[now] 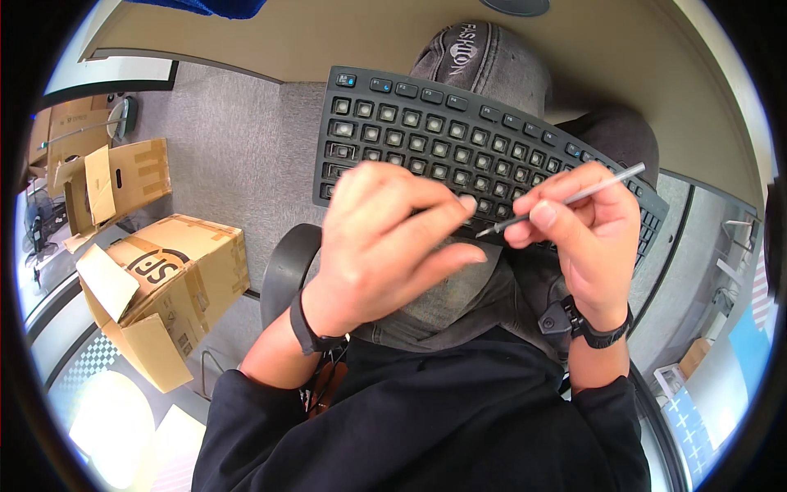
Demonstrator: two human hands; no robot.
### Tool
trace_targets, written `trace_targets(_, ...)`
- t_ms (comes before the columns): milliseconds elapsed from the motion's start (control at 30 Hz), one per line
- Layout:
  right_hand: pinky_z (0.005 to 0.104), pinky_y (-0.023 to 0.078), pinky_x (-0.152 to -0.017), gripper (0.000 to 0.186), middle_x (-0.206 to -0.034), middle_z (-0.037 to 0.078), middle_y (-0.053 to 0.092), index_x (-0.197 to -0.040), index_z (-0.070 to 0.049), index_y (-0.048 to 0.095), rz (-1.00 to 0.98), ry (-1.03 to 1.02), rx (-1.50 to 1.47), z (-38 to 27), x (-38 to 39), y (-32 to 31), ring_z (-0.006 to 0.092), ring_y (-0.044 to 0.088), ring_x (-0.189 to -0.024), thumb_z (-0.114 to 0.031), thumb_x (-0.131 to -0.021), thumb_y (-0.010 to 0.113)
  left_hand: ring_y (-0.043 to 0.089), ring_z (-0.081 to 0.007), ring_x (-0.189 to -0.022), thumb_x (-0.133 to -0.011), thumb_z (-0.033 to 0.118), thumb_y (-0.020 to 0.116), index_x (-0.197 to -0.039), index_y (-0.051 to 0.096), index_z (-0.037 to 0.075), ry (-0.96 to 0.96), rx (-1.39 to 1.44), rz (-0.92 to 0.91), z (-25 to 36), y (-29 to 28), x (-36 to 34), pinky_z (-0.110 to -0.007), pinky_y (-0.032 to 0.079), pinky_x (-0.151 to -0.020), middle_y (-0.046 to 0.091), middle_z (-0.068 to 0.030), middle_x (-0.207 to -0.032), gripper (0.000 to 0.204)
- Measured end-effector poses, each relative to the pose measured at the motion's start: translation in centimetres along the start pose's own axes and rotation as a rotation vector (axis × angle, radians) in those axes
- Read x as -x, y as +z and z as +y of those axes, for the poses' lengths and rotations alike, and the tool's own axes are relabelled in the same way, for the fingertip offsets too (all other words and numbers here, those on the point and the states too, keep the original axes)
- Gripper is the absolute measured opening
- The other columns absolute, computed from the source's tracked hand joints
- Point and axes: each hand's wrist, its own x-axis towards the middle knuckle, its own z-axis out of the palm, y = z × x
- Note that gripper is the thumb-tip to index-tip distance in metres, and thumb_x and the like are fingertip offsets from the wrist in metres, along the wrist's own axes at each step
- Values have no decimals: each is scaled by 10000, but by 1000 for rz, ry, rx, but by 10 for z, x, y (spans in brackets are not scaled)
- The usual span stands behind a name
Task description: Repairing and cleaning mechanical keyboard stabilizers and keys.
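Observation:
A dark keyboard (492, 123) lies tilted across my lap. Most of its main keys have no caps, so pale square key seats show, while the top row still carries its caps. Over its near edge, my left hand (381, 242) hovers with thumb and index finger apart, holding nothing that I can see; its other fingers curl. My right hand (586, 234) pinches a slim pen-like tool (607, 182) with a grey shaft and a dark front end. The tool's thin tip points down-left near the keyboard's front edge, close to my left fingertips. Both hands hide part of the keys.
Open cardboard boxes (197, 266) stand on the left, above grey carpet (221, 123). A beige desk edge (320, 41) curves beyond the keyboard. Beside my left forearm is a black chair armrest (287, 266). Wristbands, one with a small black device (557, 320), are on my wrists.

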Motion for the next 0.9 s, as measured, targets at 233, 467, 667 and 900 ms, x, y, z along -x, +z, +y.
trace_targets(233, 361, 651, -753, 109, -962, 225, 734, -987, 53, 613, -6, -126, -50, 8, 9, -5, 275, 762, -826, 112, -915, 671, 611, -232, -731, -715, 35, 834, -900, 715, 48, 14, 72, 57, -6, 2, 7, -337, 475, -664, 668, -66, -871, 219)
trace_targets(467, 289, 599, -837, 207, -1003, 174, 742, -1083, 38, 624, 136, -274, 285, 15, 4, -13, 207, 735, -956, 109, -903, 696, 610, -156, -830, -917, -11, 700, -1002, 667, 6, -458, 236, 659, -55, -44, 28, -287, 510, -743, 673, -96, -977, 93)
trace_targets(667, 289, 596, -838, 353, -1033, 155, 735, -1217, 47, 609, 29, -448, 419, 23, -9, 1, 213, 738, -991, 126, -885, 695, 629, -179, -1100, -992, 73, 653, -1291, 608, -22, -734, 242, 657, -64, -44, 16, -290, 517, -891, 636, -114, -1258, 317)
trace_targets(900, 346, 605, -875, 386, -1076, 226, 708, -1227, 68, 563, -119, -537, 718, 23, -17, 5, 289, 731, -1012, 191, -873, 656, 633, -186, -1112, -939, 49, 690, -1309, 608, 15, -643, 240, 348, -58, -28, 15, -293, 522, -882, 609, -96, -1314, 380)
